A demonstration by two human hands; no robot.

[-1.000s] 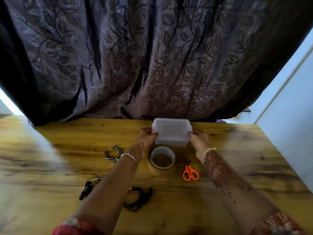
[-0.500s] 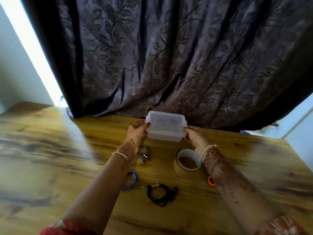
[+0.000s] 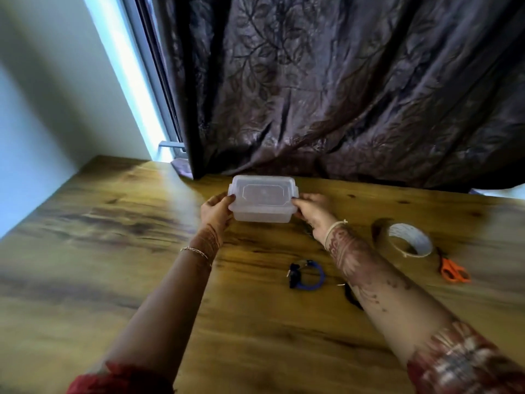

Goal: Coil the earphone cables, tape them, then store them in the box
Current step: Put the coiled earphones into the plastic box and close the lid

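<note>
A clear plastic box (image 3: 262, 198) with its lid on is held between both hands above the far part of the wooden table (image 3: 113, 251). My left hand (image 3: 217, 210) grips its left end, my right hand (image 3: 312, 210) its right end. A coiled blue earphone cable (image 3: 308, 275) lies on the table between my forearms. A black cable (image 3: 352, 297) is mostly hidden under my right forearm. Another cable (image 3: 308, 230) peeks out beneath my right hand.
A roll of tape (image 3: 409, 239) stands to the right, with orange-handled scissors (image 3: 453, 270) beside it. A dark patterned curtain (image 3: 341, 95) hangs right behind the table. A pale wall (image 3: 42, 123) borders the table's left edge.
The box has moved left along the table's far edge in both hands, and the view swung left with it. Tape and scissors now lie to the right.
</note>
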